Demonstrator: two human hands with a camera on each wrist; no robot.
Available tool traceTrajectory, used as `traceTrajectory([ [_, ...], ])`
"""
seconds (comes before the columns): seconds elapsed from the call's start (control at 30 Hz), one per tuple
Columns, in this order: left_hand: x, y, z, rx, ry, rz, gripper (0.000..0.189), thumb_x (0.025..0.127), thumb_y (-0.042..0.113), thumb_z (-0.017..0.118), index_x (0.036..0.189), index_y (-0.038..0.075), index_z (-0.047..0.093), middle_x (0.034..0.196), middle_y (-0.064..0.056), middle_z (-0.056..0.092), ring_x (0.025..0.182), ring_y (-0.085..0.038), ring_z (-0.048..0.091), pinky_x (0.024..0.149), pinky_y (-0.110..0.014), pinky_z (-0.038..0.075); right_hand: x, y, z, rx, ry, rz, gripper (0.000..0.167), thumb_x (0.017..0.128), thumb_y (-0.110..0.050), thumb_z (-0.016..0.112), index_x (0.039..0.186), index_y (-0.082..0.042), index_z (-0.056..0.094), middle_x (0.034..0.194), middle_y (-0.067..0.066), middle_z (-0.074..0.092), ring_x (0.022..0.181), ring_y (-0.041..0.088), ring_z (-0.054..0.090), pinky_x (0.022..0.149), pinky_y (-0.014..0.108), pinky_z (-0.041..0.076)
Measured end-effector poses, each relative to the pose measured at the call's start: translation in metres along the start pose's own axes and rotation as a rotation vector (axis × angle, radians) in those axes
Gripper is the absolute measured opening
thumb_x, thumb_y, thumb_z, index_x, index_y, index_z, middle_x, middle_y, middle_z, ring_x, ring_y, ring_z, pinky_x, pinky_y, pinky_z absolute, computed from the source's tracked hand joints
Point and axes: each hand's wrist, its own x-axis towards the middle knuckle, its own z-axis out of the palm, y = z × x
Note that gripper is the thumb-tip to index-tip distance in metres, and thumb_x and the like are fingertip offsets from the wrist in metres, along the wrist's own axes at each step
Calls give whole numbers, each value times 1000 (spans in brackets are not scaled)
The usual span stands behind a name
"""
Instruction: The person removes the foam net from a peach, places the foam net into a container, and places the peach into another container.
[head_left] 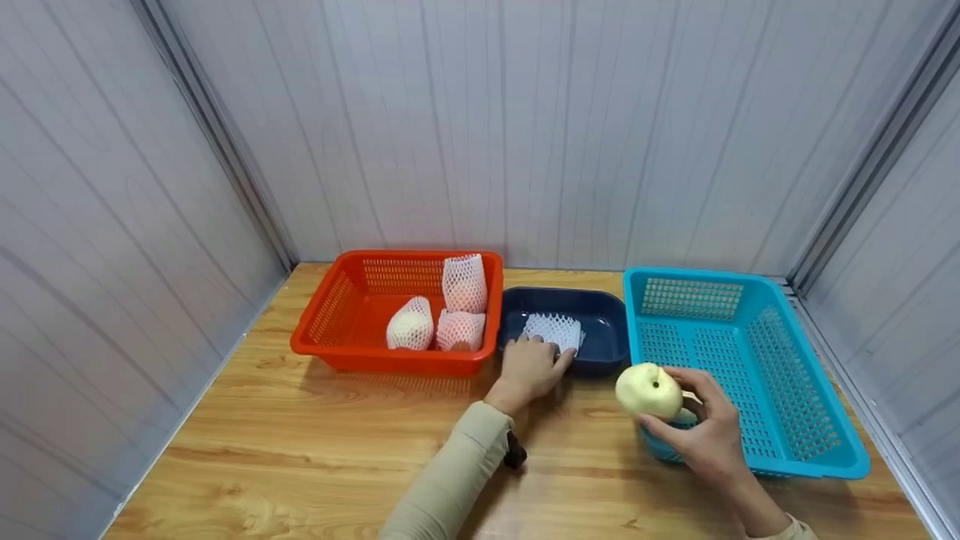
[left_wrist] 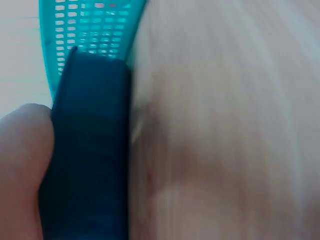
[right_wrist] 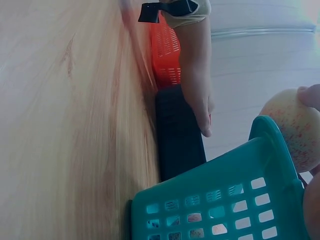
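Head: we are looking forward and down from the near side, far enough back for red basket [head_left: 405, 364], navy tray [head_left: 604, 337], blue basket [head_left: 795, 382] and far wall [head_left: 525, 135]. Left wrist: tipped sideways, we are peering very close along the navy tray's near side. Right wrist: tipped the other way, close, we are facing far and left past the blue basket. Both wrist views are sharing navy tray and blue basket.

Right grip [head_left: 712, 433] curled inward, left grip [head_left: 529, 369] palm-down, its finger closure unclear.
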Motion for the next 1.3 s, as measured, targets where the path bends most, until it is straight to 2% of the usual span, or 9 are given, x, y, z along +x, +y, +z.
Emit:
traceTrajectory([
  [0.17, -1, -3, -2, -89, 101, 29, 39, 97, 48, 49, 98, 18, 74, 96, -4, 68, 88, -29, 60, 76, -43, 47, -1, 0, 0, -7, -5, 8, 66, 59, 10, 88, 118, 8, 60, 114, 16, 57, 99, 10, 57, 78, 18, 51],
  [0.3, -7, -2, -5, -136, 220, 83, 24, 94, 36, 58, 99, 18, 73, 97, -1, 66, 89, -25, 57, 75, -40, 45, -2, -2, -2, 8, 2, -5, 66, 59, 11, 87, 119, 8, 59, 114, 18, 56, 100, 10, 57, 79, 18, 51],
  [0.47, -16, 7, -16, -206, 391, 210, 12, 89, 25, 65, 95, 18, 72, 95, 2, 64, 88, -21, 57, 73, -36, 46, 1, -5, -7, 19, 1, -52, 67, 58, 13, 86, 119, 9, 58, 114, 19, 56, 101, 11, 57, 78, 18, 51],
  [0.63, -30, 20, -32, -237, 459, 356, 7, 88, 21, 66, 91, 18, 72, 89, 5, 64, 80, -17, 58, 70, -29, 49, 4, -11, -14, 28, 9, -60, 66, 57, 16, 85, 118, 10, 59, 113, 20, 57, 100, 12, 58, 78, 19, 52],
  [0.77, -41, 29, -38, -246, 461, 422, 7, 88, 21, 67, 91, 19, 73, 87, 8, 65, 78, -12, 59, 68, -25, 50, 4, -15, -22, 15, 9, -37, 65, 58, 16, 85, 118, 10, 59, 113, 19, 56, 100, 12, 58, 77, 19, 52],
  [0.9, -53, 38, -38, -297, 404, 452, 7, 89, 21, 66, 92, 20, 73, 88, 10, 65, 80, -7, 60, 73, -21, 49, 3, -13, -29, -16, 8, -66, 66, 58, 17, 85, 118, 10, 59, 113, 19, 56, 99, 11, 57, 76, 17, 51],
  [0.97, -58, 43, -39, -324, 397, 486, 7, 89, 20, 67, 93, 19, 73, 89, 10, 66, 81, -5, 60, 74, -18, 49, 3, -12, -32, -37, 8, -83, 66, 58, 16, 85, 118, 10, 58, 113, 19, 55, 99, 10, 56, 75, 16, 50],
  [1.2, -68, 61, -43, -471, 376, 648, 11, 89, 20, 70, 99, 17, 75, 96, 7, 66, 89, -5, 58, 82, -15, 45, 9, -7, -40, -78, 17, -135, 66, 55, 16, 86, 115, 10, 59, 111, 21, 57, 99, 8, 57, 73, 14, 51],
  [1.3, -68, 68, -44, -486, 350, 736, 15, 90, 22, 71, 103, 15, 75, 102, 4, 67, 96, -8, 58, 90, -16, 43, 12, -5, -45, -98, 28, -143, 65, 55, 17, 85, 115, 11, 60, 110, 22, 57, 98, 7, 56, 72, 13, 50],
])
